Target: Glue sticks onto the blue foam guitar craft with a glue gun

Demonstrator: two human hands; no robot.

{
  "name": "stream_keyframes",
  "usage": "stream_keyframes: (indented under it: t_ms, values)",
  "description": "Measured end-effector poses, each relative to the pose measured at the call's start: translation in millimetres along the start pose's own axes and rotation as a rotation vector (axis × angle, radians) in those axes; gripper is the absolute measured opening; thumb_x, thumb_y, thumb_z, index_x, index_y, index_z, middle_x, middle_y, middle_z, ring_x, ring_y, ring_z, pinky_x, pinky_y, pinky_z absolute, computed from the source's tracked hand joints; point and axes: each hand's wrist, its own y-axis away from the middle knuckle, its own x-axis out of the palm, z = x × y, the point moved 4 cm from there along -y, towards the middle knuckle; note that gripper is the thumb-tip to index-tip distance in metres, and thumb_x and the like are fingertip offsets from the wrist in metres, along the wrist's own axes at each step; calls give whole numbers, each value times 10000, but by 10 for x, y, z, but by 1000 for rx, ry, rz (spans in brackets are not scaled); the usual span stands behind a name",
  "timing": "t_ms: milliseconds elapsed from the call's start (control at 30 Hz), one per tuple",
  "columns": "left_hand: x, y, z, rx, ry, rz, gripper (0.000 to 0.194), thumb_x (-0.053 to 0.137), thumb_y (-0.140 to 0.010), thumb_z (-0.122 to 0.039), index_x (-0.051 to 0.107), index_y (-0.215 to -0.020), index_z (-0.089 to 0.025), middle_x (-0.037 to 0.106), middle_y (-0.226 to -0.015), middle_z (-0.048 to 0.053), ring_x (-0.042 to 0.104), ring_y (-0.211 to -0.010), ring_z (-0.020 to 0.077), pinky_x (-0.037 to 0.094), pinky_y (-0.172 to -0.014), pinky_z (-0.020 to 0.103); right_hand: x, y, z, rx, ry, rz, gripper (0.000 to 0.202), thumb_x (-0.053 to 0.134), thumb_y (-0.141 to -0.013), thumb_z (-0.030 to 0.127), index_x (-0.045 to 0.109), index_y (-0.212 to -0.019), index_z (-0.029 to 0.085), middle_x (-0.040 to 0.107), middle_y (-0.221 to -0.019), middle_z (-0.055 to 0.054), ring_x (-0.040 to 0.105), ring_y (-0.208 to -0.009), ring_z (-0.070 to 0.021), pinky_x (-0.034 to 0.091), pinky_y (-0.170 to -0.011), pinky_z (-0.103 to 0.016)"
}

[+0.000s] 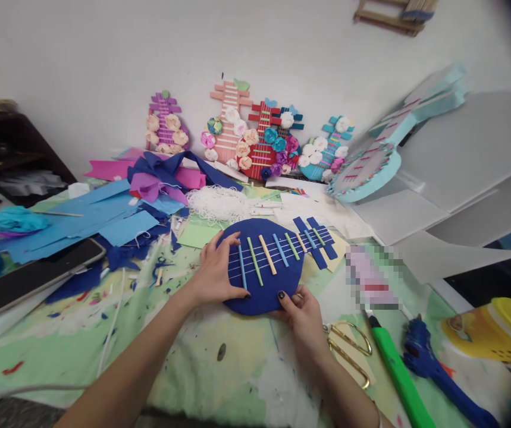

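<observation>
Blue paper guitar (262, 300) tilted above tabletop (219, 380): left fingers (247, 293) spread wide across its round end, right fingers (284, 296) pinching lower edge, likely steadying it; gold scissors (348, 351) right of guitar.

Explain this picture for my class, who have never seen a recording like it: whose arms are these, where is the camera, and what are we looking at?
There is no machine here: these are a person's bare arms. The single picture comes from a camera worn on the head, looking forward and down.

The left hand grips the rounded end of a dark blue guitar shape; the right hand holds its lower edge. Coloured strips and white strings cross its front.

On the stained green cloth lie a phone, a heap of white string and gold-handled scissors. Smaller decorated guitars stand along the wall behind.
</observation>
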Motion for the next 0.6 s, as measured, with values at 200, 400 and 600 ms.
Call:
stream_keyframes:
  t_ms: [200,400,600]
  values:
    - [7,17,7,-11,51,9,982,791,-512,-457,255,-1303,-230,345,-1403,154,152,-1374,385,223,-1077,586,-16,-13,-25,-1,6,2,374,799,-662,361,536,-871,195,744,-846,-35,710,-720,-219,596,-603,-329]
    - [60,9,37,-16,77,-2,919,799,-503,-427,275,-1231,-227,339,-1379,151,209,-1351,366,254,-1086,553,-16,-10,-24,-15,2,19,361,789,-680,364,530,-864,193,744,-845,-36,709,-733,-221,598,-618,-345]
    - [68,9,66,-41,133,-4,889,805,-493,-409,301,-1203,-231,354,-1359,147,279,-1315,356,294,-1065,536,22,8,-4,-21,-8,16,365,794,-676,351,523,-866,195,743,-832,-28,708,-719,-223,600,-611,-359]
